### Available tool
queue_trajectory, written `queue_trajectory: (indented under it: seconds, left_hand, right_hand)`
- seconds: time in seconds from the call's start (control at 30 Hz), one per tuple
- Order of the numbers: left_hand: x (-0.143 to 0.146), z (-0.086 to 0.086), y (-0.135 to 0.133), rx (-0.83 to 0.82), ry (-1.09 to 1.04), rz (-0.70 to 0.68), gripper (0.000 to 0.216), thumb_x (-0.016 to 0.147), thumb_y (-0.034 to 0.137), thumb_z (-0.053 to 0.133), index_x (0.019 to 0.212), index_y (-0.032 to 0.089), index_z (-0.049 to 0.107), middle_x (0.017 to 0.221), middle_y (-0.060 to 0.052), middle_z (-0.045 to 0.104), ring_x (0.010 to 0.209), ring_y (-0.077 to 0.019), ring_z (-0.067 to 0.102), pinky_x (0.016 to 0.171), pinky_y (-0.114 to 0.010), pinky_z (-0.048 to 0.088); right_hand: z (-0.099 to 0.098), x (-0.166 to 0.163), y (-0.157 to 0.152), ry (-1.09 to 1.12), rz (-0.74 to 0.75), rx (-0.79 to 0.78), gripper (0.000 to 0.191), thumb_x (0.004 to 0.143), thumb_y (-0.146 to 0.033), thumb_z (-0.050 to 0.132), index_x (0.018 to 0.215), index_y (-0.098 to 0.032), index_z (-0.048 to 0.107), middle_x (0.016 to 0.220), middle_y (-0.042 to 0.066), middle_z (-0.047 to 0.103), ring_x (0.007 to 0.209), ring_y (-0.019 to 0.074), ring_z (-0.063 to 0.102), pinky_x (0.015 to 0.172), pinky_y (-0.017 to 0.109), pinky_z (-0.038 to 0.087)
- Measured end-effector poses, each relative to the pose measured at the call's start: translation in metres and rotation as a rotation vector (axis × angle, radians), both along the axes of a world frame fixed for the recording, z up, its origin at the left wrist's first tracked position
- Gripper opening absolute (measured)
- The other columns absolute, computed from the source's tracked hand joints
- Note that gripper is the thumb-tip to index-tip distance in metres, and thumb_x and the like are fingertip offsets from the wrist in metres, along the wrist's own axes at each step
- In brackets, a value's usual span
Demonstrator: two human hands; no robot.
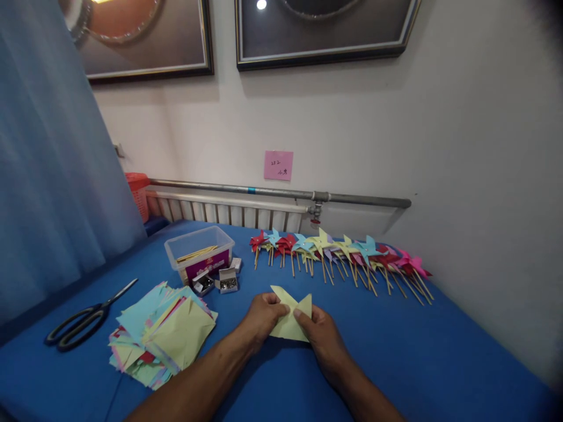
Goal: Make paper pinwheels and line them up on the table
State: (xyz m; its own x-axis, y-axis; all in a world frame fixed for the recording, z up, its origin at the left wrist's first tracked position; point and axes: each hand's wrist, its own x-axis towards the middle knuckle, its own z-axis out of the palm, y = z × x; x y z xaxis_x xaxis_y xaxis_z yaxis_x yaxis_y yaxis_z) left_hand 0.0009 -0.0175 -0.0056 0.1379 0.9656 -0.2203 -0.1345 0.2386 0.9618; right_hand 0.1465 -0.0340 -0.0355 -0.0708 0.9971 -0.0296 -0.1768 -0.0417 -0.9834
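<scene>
A pale yellow paper square (290,329), cut in from its corners, is held between both hands just over the blue-covered table. My left hand (263,319) grips its left side, thumb on top near the middle. On the right side my right hand (323,334) pinches it, thumb on the front face and fingers behind. Two pointed flaps stand up at the top of the paper. To the left lies a messy stack of coloured paper squares (180,334), yellow, blue, pink and red. Finished paper pinwheels on sticks (325,243) lie in a row beyond my hands.
Black-handled scissors (83,325) lie at the far left. A clear plastic box (200,252) holds thin sticks. Beside it are small open boxes (227,281) of metal pins. Behind the table (396,363) run a pipe (365,200) and a radiator; a blue curtain (53,164) hangs left.
</scene>
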Motion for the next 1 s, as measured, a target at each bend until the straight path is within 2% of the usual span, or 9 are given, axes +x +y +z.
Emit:
queue_trajectory:
  seconds: [0.1, 0.23, 0.4, 0.67, 0.77, 0.83, 1.0]
  left_hand:
    - [-0.002, 0.001, 0.002, 0.003, 0.0, 0.016, 0.014, 0.059, 0.022, 0.068, 0.061, 0.017, 0.055, 0.051, 0.002, 0.056, 0.044, -0.0099, 0.046, 0.046, -0.023, 0.034]
    - [-0.007, 0.004, 0.005, 0.001, -0.011, 0.041, 0.012, 0.058, 0.021, 0.065, 0.061, 0.016, 0.055, 0.051, 0.001, 0.056, 0.044, -0.0095, 0.046, 0.046, -0.023, 0.032]
    - [-0.016, 0.006, 0.01, -0.006, -0.047, 0.044, 0.014, 0.056, 0.022, 0.067, 0.064, 0.015, 0.057, 0.053, 0.0, 0.058, 0.045, -0.0103, 0.048, 0.047, -0.023, 0.033]
    - [-0.022, 0.006, 0.012, 0.0, -0.112, -0.014, 0.018, 0.056, 0.023, 0.07, 0.068, 0.013, 0.06, 0.06, -0.003, 0.063, 0.049, -0.0127, 0.054, 0.05, -0.025, 0.038]
    - [-0.023, 0.004, 0.014, -0.007, -0.136, -0.021, 0.02, 0.055, 0.022, 0.071, 0.068, 0.013, 0.061, 0.061, -0.004, 0.064, 0.051, -0.0146, 0.057, 0.053, -0.026, 0.04]
    - [-0.023, 0.002, 0.015, -0.012, -0.15, -0.041, 0.02, 0.054, 0.022, 0.071, 0.068, 0.012, 0.061, 0.061, -0.004, 0.064, 0.052, -0.0151, 0.058, 0.054, -0.026, 0.041]
    - [-0.023, 0.001, 0.015, -0.02, -0.107, -0.049, 0.016, 0.055, 0.022, 0.07, 0.065, 0.013, 0.06, 0.055, -0.003, 0.061, 0.046, -0.0128, 0.053, 0.05, -0.025, 0.037]
  right_hand:
    - [0.009, 0.002, -0.004, -0.006, -0.008, 0.024, 0.053, 0.073, -0.052, 0.075, 0.111, -0.017, 0.067, 0.073, 0.003, 0.073, 0.062, 0.0219, 0.066, 0.06, 0.031, 0.05]
    - [0.023, 0.007, -0.01, -0.134, -0.065, 0.115, 0.06, 0.082, -0.046, 0.065, 0.135, -0.02, 0.054, 0.076, 0.002, 0.072, 0.061, 0.019, 0.062, 0.058, 0.028, 0.047]
    - [0.034, 0.014, -0.014, -0.286, 0.026, 0.263, 0.046, 0.086, -0.034, 0.058, 0.131, -0.023, 0.061, 0.106, 0.007, 0.072, 0.083, 0.0215, 0.066, 0.075, 0.032, 0.051]
    - [0.03, 0.018, -0.012, -0.364, 0.088, 0.29, 0.05, 0.09, -0.033, 0.054, 0.14, -0.026, 0.053, 0.117, 0.008, 0.068, 0.078, 0.0183, 0.064, 0.072, 0.031, 0.051]
    - [0.03, 0.018, -0.013, -0.393, 0.102, 0.283, 0.053, 0.09, -0.034, 0.055, 0.143, -0.025, 0.05, 0.117, 0.007, 0.068, 0.077, 0.0172, 0.063, 0.071, 0.03, 0.051]
    - [0.032, 0.018, -0.013, -0.4, 0.116, 0.297, 0.051, 0.09, -0.036, 0.056, 0.14, -0.023, 0.053, 0.114, 0.007, 0.069, 0.081, 0.0185, 0.064, 0.074, 0.03, 0.051]
    - [0.035, 0.018, -0.015, -0.485, 0.161, 0.347, 0.031, 0.089, -0.038, 0.057, 0.113, -0.022, 0.07, 0.097, 0.004, 0.072, 0.086, 0.0211, 0.064, 0.077, 0.03, 0.05]
